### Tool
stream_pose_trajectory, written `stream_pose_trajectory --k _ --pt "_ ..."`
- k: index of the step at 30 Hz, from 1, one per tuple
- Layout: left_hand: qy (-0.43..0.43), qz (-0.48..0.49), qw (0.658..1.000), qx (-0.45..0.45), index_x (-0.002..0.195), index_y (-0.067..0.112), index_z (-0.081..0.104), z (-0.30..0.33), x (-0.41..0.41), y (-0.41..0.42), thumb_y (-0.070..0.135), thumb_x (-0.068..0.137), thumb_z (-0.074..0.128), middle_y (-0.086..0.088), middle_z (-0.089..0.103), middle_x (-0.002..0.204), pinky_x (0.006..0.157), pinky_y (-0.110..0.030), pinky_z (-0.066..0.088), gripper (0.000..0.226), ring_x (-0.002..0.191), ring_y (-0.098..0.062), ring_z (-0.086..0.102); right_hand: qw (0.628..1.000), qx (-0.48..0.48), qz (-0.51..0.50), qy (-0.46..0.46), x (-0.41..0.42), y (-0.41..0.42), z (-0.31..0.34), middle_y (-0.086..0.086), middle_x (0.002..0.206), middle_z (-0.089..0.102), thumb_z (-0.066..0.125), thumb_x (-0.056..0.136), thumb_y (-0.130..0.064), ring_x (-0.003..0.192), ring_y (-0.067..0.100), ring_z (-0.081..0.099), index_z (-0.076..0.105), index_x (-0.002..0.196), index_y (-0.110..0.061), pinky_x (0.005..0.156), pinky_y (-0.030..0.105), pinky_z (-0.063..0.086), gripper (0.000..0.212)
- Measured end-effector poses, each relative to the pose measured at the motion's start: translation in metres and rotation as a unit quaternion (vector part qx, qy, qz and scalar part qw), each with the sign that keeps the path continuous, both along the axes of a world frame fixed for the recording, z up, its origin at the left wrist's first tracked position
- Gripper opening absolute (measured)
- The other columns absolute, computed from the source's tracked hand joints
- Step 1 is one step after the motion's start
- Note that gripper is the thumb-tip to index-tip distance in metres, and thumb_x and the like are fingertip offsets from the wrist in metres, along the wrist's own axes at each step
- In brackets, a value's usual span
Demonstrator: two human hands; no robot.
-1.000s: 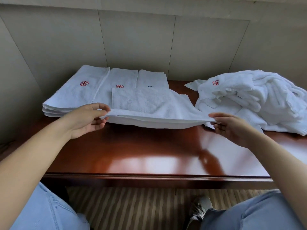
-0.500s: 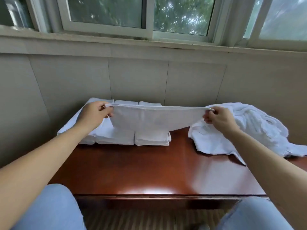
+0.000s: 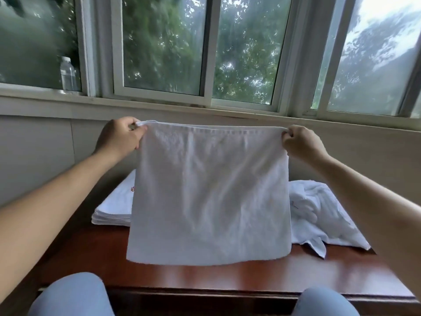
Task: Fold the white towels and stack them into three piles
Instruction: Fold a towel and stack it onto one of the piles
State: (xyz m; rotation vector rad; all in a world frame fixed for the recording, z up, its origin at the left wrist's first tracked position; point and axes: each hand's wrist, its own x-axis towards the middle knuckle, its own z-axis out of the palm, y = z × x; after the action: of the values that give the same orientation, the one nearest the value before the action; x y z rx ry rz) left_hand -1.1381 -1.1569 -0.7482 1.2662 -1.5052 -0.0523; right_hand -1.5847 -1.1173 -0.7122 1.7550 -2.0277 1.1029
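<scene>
A white towel [image 3: 209, 192] hangs flat in the air above the wooden table [image 3: 205, 277], its lower edge just over the tabletop. My left hand [image 3: 119, 135] pinches its top left corner and my right hand [image 3: 300, 142] pinches its top right corner. Behind it on the left, a stack of folded white towels [image 3: 114, 210] with a red emblem shows partly; the rest of the folded piles is hidden by the hanging towel. A loose heap of unfolded white towels [image 3: 319, 215] lies at the back right.
A wall with a window sill [image 3: 68, 103] runs behind the table. A clear plastic bottle [image 3: 67, 74] stands on the sill at the left. My knees in blue jeans [image 3: 70, 295] are at the table's front edge.
Both hands have lifted the towel from lying over the table to hanging upright at chest height. The camera has tilted up, bringing the window into view.
</scene>
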Motion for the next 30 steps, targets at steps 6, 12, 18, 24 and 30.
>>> stream_pose_trajectory --k 6,12,18,24,30 --pt "0.008 -0.045 0.987 0.153 0.071 0.020 0.071 -0.055 0.007 -0.038 0.040 0.092 0.069 0.004 0.058 0.046 0.059 -0.028 0.040 0.030 0.049 -0.018 0.052 0.984 0.164 -0.023 0.060 -0.002 -0.036 -0.051 0.011 0.090 0.068 0.042 0.088 -0.020 0.086 0.034 0.061 0.055 0.077 -0.013 0.069 0.033 0.042 0.018" --pt "-0.035 -0.064 0.940 0.333 0.077 0.005 0.065 -0.179 -0.004 -0.107 0.025 0.099 0.064 0.000 0.070 0.057 0.051 -0.027 0.046 0.030 0.046 -0.012 0.063 0.954 0.299 -0.012 -0.029 0.000 -0.116 -0.191 0.015 0.101 0.068 0.052 0.096 -0.012 0.091 0.033 0.063 0.068 0.102 -0.007 0.078 0.030 0.049 0.018" --pt "0.078 -0.078 0.925 0.363 0.099 0.017 0.065 -0.212 -0.014 -0.141 0.026 0.099 0.060 -0.001 0.078 0.079 0.059 -0.028 0.050 0.011 0.065 -0.014 0.074 0.927 0.261 0.028 -0.270 0.003 -0.164 -0.237 0.011 0.073 0.068 0.045 0.098 -0.001 0.058 0.019 0.064 0.060 0.090 -0.006 0.051 0.025 0.053 0.019" --pt "0.254 -0.117 0.882 0.379 0.117 0.016 0.064 -0.205 -0.021 -0.149 0.019 0.100 0.064 -0.004 0.079 0.097 0.071 -0.027 0.055 0.017 0.088 -0.018 0.076 0.869 0.223 0.080 -0.434 0.007 -0.169 -0.229 0.016 0.100 0.077 0.038 0.102 -0.002 0.091 0.026 0.076 0.058 0.126 -0.003 0.077 0.033 0.063 0.031" --pt "0.339 -0.152 0.802 0.468 0.119 0.021 0.069 -0.198 -0.007 -0.133 0.012 0.097 0.067 -0.002 0.079 0.106 0.070 -0.025 0.054 0.024 0.091 -0.016 0.071 0.824 0.250 0.085 -0.501 -0.009 -0.140 -0.222 0.017 0.108 0.075 0.057 0.102 -0.009 0.096 0.026 0.073 0.063 0.121 -0.006 0.086 0.035 0.059 0.021"
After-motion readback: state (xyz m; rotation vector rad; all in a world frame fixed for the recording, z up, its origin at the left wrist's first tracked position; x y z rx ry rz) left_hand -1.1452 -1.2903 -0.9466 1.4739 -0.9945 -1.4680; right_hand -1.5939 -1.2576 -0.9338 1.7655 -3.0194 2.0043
